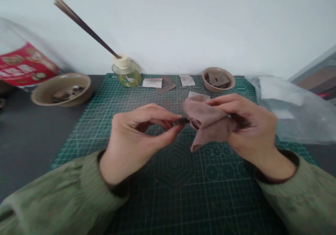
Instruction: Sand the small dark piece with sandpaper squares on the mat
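Above the middle of the green cutting mat (173,200), my left hand (141,133) pinches a small dark object (181,121) between thumb and index finger. Its far end meets the left side of a mauve-brown cloth piece (212,121). The object is too blurred to make out. My right hand (249,130) grips the cloth from the right, with its fingers closed on the folded fabric. One pointed corner of the cloth hangs down. A small glint shows near my right fingertips.
Along the mat's back edge are a reed diffuser bottle (127,75), paper pieces (152,83) and a small bowl (219,88) of cut pieces. A larger bowl (39,94) and a red package (26,65) stand left. A clear plastic bag (301,123) lies right.
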Available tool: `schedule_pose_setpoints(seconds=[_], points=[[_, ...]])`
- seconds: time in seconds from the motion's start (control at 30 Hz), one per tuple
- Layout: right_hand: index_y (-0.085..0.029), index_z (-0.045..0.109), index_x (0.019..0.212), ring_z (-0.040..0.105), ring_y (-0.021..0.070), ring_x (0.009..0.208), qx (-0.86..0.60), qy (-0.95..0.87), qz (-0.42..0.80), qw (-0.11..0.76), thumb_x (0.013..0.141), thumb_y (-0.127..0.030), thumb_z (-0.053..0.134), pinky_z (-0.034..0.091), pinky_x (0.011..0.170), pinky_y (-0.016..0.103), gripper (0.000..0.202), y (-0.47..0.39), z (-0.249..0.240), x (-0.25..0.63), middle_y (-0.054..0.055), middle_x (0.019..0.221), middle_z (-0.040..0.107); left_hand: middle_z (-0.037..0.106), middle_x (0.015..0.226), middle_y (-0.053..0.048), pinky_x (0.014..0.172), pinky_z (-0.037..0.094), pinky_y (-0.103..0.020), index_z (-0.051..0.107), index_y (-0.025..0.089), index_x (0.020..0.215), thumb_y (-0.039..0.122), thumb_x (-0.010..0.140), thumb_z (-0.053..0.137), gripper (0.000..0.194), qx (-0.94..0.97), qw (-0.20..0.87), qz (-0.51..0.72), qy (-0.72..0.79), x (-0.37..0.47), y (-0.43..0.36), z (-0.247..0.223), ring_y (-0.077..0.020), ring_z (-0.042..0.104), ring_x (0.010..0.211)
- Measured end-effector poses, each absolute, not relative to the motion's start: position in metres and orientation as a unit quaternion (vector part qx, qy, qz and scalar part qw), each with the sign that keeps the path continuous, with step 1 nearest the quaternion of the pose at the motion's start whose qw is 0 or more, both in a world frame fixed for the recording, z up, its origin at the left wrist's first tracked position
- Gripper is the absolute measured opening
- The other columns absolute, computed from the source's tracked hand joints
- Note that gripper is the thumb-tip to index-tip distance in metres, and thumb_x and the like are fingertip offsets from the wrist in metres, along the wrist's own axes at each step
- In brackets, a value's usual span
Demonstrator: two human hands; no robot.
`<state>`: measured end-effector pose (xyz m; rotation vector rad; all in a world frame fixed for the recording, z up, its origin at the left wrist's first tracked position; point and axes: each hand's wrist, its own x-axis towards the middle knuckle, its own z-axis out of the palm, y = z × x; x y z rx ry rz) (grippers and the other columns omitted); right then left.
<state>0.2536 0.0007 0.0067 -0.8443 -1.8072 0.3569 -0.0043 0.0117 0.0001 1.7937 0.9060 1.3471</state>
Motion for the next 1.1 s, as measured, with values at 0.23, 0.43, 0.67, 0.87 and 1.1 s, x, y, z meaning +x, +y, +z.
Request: schedule_pose_setpoints(seconds=[0.23,0.43,0.67,0.87,1.1], points=[[-0.025,0.084,0.116,0.084,0.0214,0.116,-0.261,-0.831,0.167,0.462,0.096,0.007,0.063,0.069,0.101,0.036,0.044,0.0008,0.0050,0.2486,0.007,0.128,0.088,0.083,0.090,-0.004,0.075,0.061,-0.029,0.086,0.020,0.086,0.010,0.082,0.094,0.014,0.720,0.375,0.462,0.357,-0.0066,0.0107,-0.0060,-0.0177,0.077,0.083],[-0.022,0.082,0.106,0.085,0.0189,0.111,-0.274,-0.845,0.126,0.441,0.086,0.012,0.059,0.068,0.096,0.029,0.045,0.0044,0.0014,0.2513,0.007,0.121,0.089,0.083,0.091,-0.003,0.071,0.060,-0.029,0.087,0.022,0.090,0.010,0.087,0.090,0.014,0.703,0.351,0.515,0.343,-0.0045,0.0079,-0.0019,-0.0168,0.075,0.080],[-0.023,0.082,0.111,0.084,0.0223,0.107,-0.310,-0.826,0.151,0.445,0.083,0.006,0.067,0.068,0.094,0.033,0.043,0.0063,0.0021,0.2514,0.007,0.118,0.087,0.083,0.095,-0.005,0.076,0.062,-0.030,0.089,0.023,0.100,0.008,0.089,0.090,0.018,0.714,0.334,0.520,0.329,-0.0030,0.0100,0.0026,-0.0174,0.075,0.084],[-0.026,0.079,0.112,0.080,0.0284,0.107,-0.401,-0.751,0.134,0.508,0.084,-0.006,0.084,0.065,0.097,0.043,0.034,0.0042,0.0060,0.2522,0.006,0.114,0.084,0.086,0.107,-0.007,0.081,0.064,-0.029,0.087,0.022,0.103,0.010,0.093,0.087,0.016,0.713,0.362,0.491,0.344,-0.0059,0.0120,-0.0023,-0.0181,0.079,0.092],[-0.027,0.081,0.114,0.080,0.0280,0.109,-0.373,-0.752,0.179,0.513,0.090,-0.013,0.087,0.066,0.097,0.043,0.028,0.0019,0.0009,0.2501,0.006,0.118,0.084,0.082,0.093,-0.004,0.074,0.061,-0.026,0.087,0.021,0.101,0.010,0.088,0.091,0.018,0.717,0.391,0.462,0.346,-0.0052,0.0103,-0.0014,-0.0157,0.074,0.080]])
